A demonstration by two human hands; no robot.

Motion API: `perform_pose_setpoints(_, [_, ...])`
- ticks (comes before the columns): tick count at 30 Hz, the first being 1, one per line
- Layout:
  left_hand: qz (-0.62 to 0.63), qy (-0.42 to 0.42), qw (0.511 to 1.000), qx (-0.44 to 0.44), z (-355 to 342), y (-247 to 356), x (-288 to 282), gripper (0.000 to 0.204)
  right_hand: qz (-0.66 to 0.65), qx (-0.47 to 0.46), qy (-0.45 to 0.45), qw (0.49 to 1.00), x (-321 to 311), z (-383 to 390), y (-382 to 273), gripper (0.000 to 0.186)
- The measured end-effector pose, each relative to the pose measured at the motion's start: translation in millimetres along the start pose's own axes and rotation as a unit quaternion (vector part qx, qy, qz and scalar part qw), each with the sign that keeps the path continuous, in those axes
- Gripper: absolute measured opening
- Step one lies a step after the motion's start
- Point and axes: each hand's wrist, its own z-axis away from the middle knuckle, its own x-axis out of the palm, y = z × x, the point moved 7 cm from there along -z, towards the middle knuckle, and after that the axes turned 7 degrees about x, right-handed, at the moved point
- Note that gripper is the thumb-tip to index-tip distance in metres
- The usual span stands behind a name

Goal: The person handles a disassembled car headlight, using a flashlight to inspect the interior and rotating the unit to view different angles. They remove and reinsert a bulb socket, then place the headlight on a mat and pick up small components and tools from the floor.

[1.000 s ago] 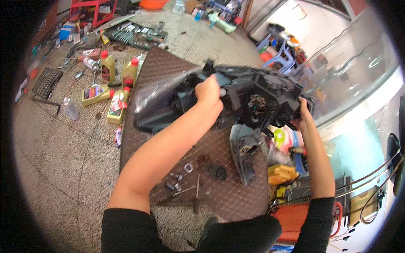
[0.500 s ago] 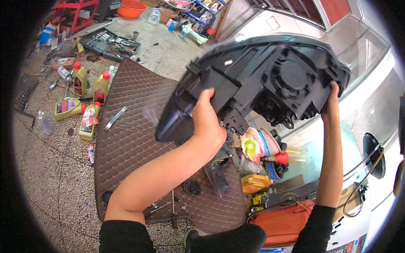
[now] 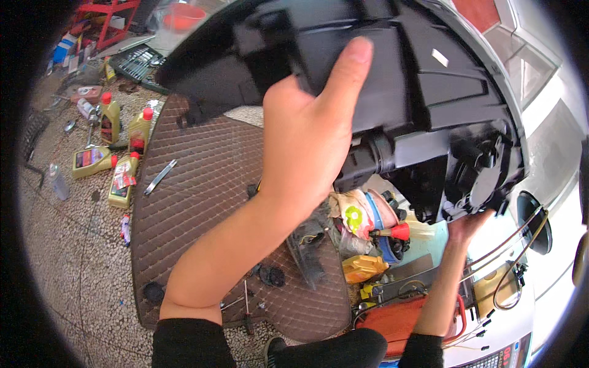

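Holding black headlight housing [image 3: 392,92] raised close to camera, above brown quilted mat [image 3: 196,202] on floor. Left hand [image 3: 310,132] wrapped on housing's near edge, thumb up. Right hand [image 3: 467,226] cupped under lower right corner. Yellow oil bottles [image 3: 126,156] left of mat.

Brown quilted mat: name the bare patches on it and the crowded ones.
The brown quilted mat is bare between the small wrench at its left edge and the left hand. Its near right part is crowded: black parts, caps, a screwdriver.
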Motion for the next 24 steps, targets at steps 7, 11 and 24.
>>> perform_pose_setpoints(7, [-0.330, -0.112, 0.936, 0.050, -11.1, 47.8, 10.9, 0.041, -0.289, 0.244, 0.105, 0.920, 1.2, 117.1, 269.0, 0.088])
perform_pose_setpoints(11, [-0.586, -0.191, 0.786, 0.040, -3.6, 32.8, 14.8, 0.041, -0.369, 0.453, 0.188, 0.790, 49.0, 250.2, 403.1, 0.100])
perform_pose_setpoints(24, [-0.654, -0.184, 0.704, -0.209, 22.8, -54.9, -83.1, 0.047, -0.294, 0.574, 0.271, 0.714, 5.0, 368.2, 443.0, 0.086])
